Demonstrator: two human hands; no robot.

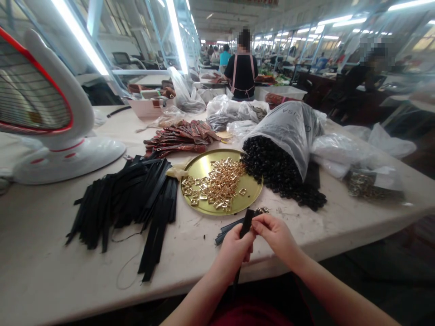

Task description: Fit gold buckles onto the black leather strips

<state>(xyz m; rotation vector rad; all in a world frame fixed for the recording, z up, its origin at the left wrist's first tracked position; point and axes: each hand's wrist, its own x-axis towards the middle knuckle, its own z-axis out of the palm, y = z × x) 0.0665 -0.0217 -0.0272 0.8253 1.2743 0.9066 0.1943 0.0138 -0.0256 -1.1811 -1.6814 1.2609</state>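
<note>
A black strap [247, 222] is gripped in my left hand [237, 244], its upper end sticking out above the thumb and its tail hanging below the fist. My right hand [274, 233] pinches close beside the strap's upper part, its thumb and forefinger pressed together; whatever lies between them is too small to make out. Just beyond my hands are some dark strips [227, 230] and a few small metal pieces [262, 210] on the table. Further off, a round gold tray [195, 158] carries a heap of gold square buckles [222, 183].
Black straps [136, 194] lie piled at left, near a white fan [68, 158]. Black small parts [285, 167] spill from a plastic bag [288, 127] at right. Behind the tray rests a stack of brown pieces [183, 138]. Another person [242, 68] stands beyond the table.
</note>
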